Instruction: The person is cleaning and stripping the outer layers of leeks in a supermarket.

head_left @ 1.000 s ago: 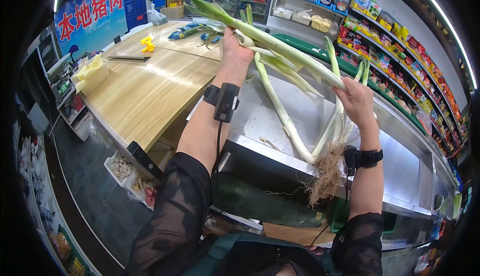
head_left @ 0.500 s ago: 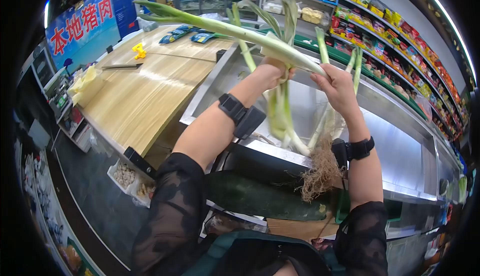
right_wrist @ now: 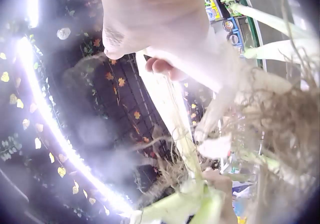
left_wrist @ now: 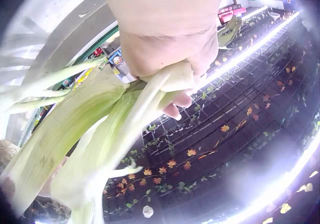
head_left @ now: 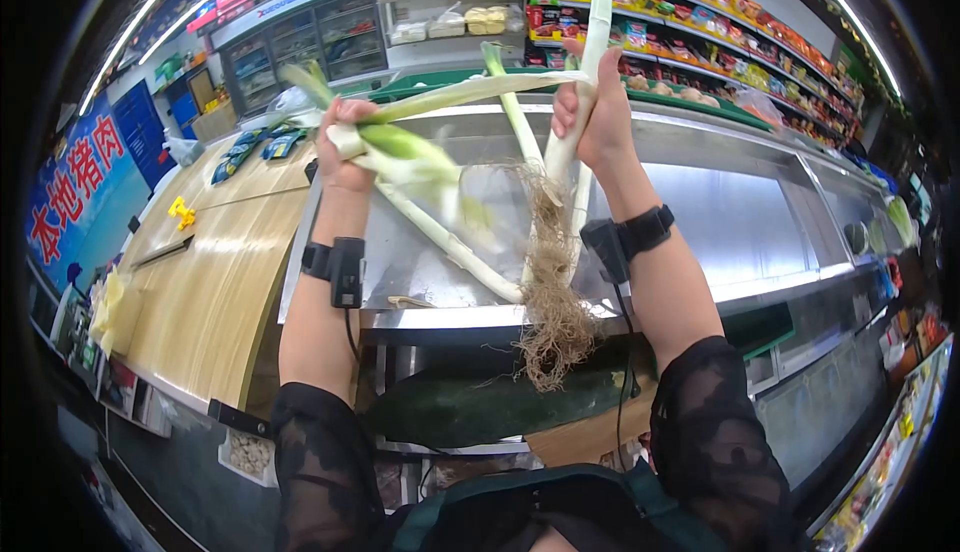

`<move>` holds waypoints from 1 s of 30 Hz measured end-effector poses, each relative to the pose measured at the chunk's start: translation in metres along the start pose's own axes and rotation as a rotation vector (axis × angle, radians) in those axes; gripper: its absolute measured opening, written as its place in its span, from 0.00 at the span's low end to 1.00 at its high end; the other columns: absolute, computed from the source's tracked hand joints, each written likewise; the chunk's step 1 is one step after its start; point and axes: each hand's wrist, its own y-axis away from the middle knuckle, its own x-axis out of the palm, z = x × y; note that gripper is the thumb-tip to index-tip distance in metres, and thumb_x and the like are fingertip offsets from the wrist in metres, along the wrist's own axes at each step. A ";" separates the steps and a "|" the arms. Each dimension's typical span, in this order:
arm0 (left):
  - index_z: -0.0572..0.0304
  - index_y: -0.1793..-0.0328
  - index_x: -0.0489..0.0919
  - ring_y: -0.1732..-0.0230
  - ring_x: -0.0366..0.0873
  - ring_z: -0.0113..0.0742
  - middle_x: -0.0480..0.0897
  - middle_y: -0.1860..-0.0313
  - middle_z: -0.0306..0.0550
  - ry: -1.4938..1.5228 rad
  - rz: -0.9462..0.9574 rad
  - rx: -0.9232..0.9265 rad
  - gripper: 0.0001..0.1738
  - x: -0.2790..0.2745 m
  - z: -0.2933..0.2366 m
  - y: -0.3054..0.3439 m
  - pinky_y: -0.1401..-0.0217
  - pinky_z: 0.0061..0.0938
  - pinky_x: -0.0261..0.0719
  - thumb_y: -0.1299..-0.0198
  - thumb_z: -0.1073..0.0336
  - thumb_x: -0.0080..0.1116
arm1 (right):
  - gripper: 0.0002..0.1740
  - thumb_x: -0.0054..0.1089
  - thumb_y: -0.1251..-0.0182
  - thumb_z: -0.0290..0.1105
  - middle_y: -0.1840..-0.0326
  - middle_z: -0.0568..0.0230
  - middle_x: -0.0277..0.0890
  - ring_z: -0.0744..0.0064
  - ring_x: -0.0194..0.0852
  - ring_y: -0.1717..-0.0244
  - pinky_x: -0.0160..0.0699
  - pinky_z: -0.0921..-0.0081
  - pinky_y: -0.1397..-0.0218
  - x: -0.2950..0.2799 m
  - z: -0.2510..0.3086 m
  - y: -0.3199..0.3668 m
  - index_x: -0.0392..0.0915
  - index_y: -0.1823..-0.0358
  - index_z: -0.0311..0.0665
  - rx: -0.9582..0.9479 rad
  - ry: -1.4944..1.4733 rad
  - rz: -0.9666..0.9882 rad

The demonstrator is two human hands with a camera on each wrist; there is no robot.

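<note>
The left hand (head_left: 345,142) grips a bunch of pale green outer leaves (head_left: 410,155); in the left wrist view its fingers curl round the leaves (left_wrist: 95,134). One strip of leaf (head_left: 470,87) stretches from that hand to the stalk in the other. The right hand (head_left: 600,117) holds a long leek (head_left: 598,22) nearly upright, thumb raised along it, with roots (head_left: 550,322) hanging below. More leeks (head_left: 455,252) lie or lean in the metal tray (head_left: 390,317). In the right wrist view, roots partly cover the stalk (right_wrist: 172,114) beneath the hand.
A wooden table (head_left: 210,302) at the left bears a yellow object (head_left: 181,213), a dark flat bar (head_left: 163,252) and blue packets (head_left: 283,144). A large dark green gourd (head_left: 470,407) lies below the tray's front edge. Stocked shelves (head_left: 700,17) stand behind.
The view has turned right. The right hand has tipped its leek from slanting to nearly upright. The left hand has moved away leftward with the leaves, which now hang from it.
</note>
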 end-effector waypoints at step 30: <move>0.60 0.57 0.75 0.47 0.76 0.39 0.75 0.42 0.50 -0.430 -0.130 0.070 0.12 0.014 0.032 0.013 0.33 0.39 0.68 0.35 0.59 0.54 | 0.15 0.46 0.26 0.40 0.75 0.59 0.75 0.68 0.75 0.78 0.78 0.72 0.76 -0.045 -0.011 -0.029 0.67 0.61 0.33 -0.195 0.172 -0.333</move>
